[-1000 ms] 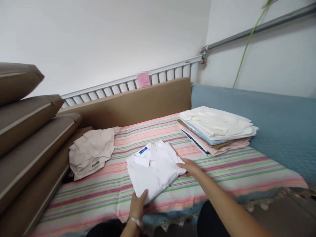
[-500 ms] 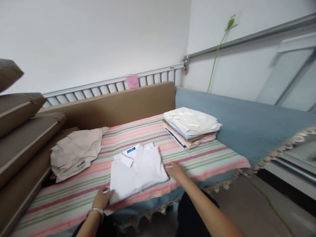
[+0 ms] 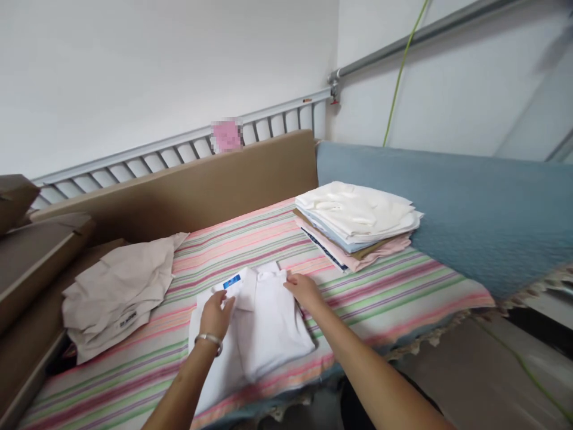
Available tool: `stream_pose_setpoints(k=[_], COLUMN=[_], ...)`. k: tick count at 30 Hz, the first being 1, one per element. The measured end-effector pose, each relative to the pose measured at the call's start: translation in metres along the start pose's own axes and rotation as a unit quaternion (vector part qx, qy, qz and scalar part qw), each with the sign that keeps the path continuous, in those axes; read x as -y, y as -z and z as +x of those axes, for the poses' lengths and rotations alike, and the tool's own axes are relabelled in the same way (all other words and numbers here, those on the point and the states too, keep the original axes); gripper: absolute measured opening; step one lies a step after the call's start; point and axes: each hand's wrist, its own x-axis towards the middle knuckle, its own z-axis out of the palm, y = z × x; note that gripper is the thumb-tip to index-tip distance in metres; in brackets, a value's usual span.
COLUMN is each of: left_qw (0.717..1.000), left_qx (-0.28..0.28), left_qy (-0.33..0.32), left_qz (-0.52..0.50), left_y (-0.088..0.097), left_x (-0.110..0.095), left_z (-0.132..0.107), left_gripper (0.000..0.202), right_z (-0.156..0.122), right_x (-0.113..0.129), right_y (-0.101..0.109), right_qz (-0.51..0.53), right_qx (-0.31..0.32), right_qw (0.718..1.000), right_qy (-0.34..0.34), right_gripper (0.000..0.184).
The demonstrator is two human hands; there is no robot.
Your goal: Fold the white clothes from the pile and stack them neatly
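Note:
A folded white shirt (image 3: 275, 334) lies on the striped cloth in front of me. Its collar, with a blue label inside, points away from me. Over the shirt's left part, just below the collar, is my left hand (image 3: 215, 316), wearing a bracelet, thumb and fingers apart. Whether its fingertips touch the fabric I cannot tell. At the shirt's upper right edge, my right hand (image 3: 302, 290) pinches the fabric between thumb and fingers.
A stack of folded clothes (image 3: 358, 218) sits at the back right, white on top. Left lies a crumpled beige fabric bag (image 3: 120, 286) beside brown cushions (image 3: 40, 257). The striped cloth (image 3: 134, 358) covers the seat, with a brown backrest (image 3: 215, 185) behind.
My left hand has moved from the shirt's lower left corner up towards the collar. My right hand has moved up along the right edge. The view has shifted slightly.

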Motion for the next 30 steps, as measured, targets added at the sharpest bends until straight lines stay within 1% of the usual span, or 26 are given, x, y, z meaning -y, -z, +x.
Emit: stream_pose_setpoints(k=[1,2,4,5,6,7,9,10,12,13,15,17,19,21,24,27,30], left_qw=[0.999,0.997,0.988,0.980,0.971,0.962,0.945,0.939,0.931,0.928,0.922,0.921,0.918,0.916,0.919,0.917,0.914], left_qx=[0.012,0.016,0.028,0.054,0.095,0.145,0.233,0.261,0.294,0.308,0.339,0.370,0.389,0.389,0.374,0.367,0.369], left_qy=[-0.001,-0.018,-0.097,-0.138,-0.168,-0.184,-0.179,-0.169,-0.150,-0.145,-0.136,-0.111,-0.077,-0.054,-0.036,-0.030,-0.039], left_qz=[0.034,0.068,0.121,0.134,0.139,0.140,0.145,0.149,0.153,0.154,0.128,0.058,-0.029,-0.086,-0.123,-0.154,-0.162], left_y=[-0.005,-0.011,-0.024,-0.031,-0.039,-0.047,-0.062,-0.068,-0.075,-0.075,-0.071,-0.060,-0.047,-0.035,-0.025,-0.025,-0.025], left_x=[-0.013,-0.025,-0.048,-0.059,-0.069,-0.078,-0.092,-0.096,-0.101,-0.102,-0.101,-0.098,-0.096,-0.095,-0.096,-0.098,-0.099], left_z=[0.015,0.030,0.053,0.062,0.069,0.075,0.083,0.087,0.093,0.096,0.103,0.108,0.112,0.112,0.108,0.102,0.097], left_gripper=[0.038,0.038,0.037,0.037,0.038,0.038,0.034,0.030,0.023,0.023,0.025,0.026,0.027,0.031,0.033,0.033,0.038], right_z=[0.002,0.003,0.007,0.009,0.011,0.013,0.016,0.017,0.017,0.016,0.015,0.015,0.014,0.013,0.009,0.001,-0.007], right_x=[-0.001,-0.002,-0.004,-0.004,-0.004,-0.005,-0.006,-0.006,-0.005,-0.004,-0.001,0.000,0.000,-0.002,-0.005,-0.004,0.002], right_y=[0.000,0.001,0.002,0.003,0.004,0.005,0.006,0.006,0.008,0.009,0.011,0.012,0.013,0.012,0.013,0.015,0.018], right_qz=[0.005,0.008,0.006,0.005,0.007,0.011,0.023,0.029,0.035,0.040,0.058,0.087,0.120,0.153,0.202,0.230,0.220], right_qx=[0.004,0.005,0.005,0.006,0.007,0.012,0.023,0.024,0.027,0.032,0.044,0.050,0.046,0.036,0.026,0.013,0.006], right_qw=[1.000,1.000,0.999,0.999,0.998,0.998,0.998,0.998,0.997,0.997,0.996,0.994,0.991,0.987,0.979,0.972,0.973], right_qy=[0.006,0.015,0.040,0.051,0.056,0.057,0.053,0.053,0.056,0.057,0.052,0.038,0.033,0.035,0.034,0.044,0.067], right_gripper=[0.021,0.021,0.023,0.024,0.024,0.024,0.024,0.025,0.026,0.026,0.026,0.026,0.026,0.026,0.027,0.028,0.028])
